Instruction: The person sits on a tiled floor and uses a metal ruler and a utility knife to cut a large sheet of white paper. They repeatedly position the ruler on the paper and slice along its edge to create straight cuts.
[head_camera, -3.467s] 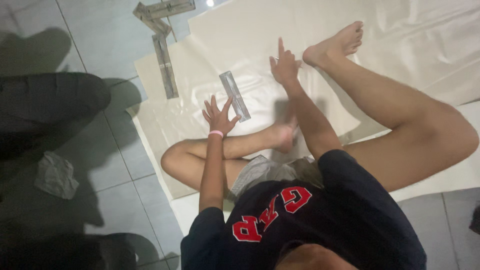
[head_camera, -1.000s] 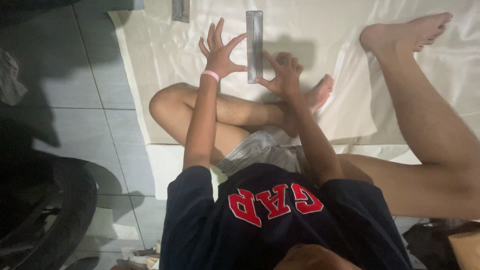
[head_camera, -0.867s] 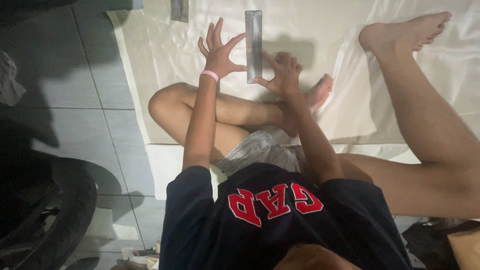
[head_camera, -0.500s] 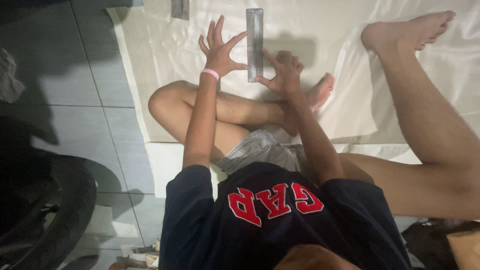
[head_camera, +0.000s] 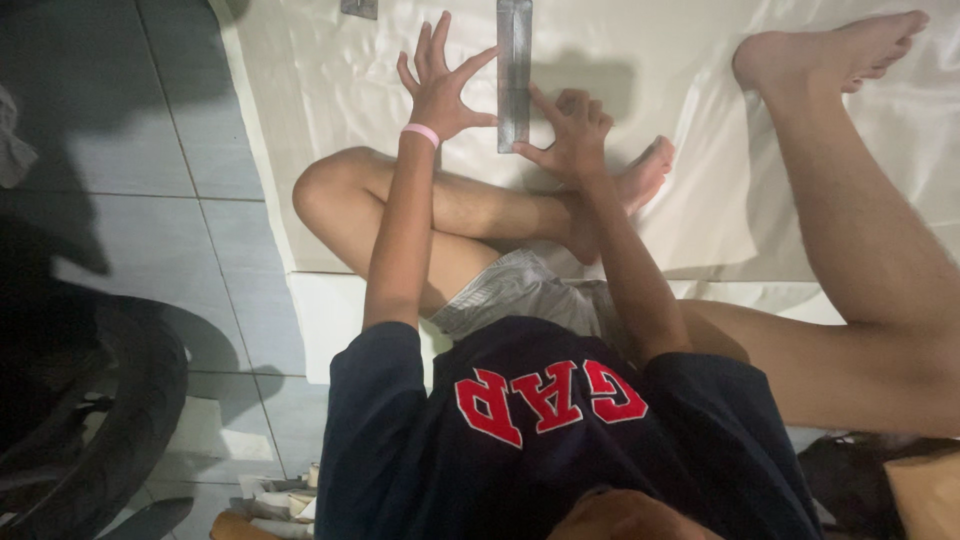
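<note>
On the cream sheet (head_camera: 300, 120) over grey tiles lies a long grey metal ruler (head_camera: 514, 70); the left hand (head_camera: 440, 85) presses it, fingers spread, and the right hand (head_camera: 570, 135) pinches its end, half-curled.

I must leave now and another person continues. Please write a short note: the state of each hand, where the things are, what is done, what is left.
Left hand: open, fingers spread, fingertips against the left long edge of the metal ruler.
Right hand: fingers bent, touching the ruler's near end from the right side.
Ruler: lies flat on the cream sheet, which is spread on the tiled floor. A second small metal piece lies at the top edge.
Done: ruler is placed on the sheet and pinned by both hands.
Left: no drawn line or cut is visible along the ruler; no pen or cutter is in view.
</note>
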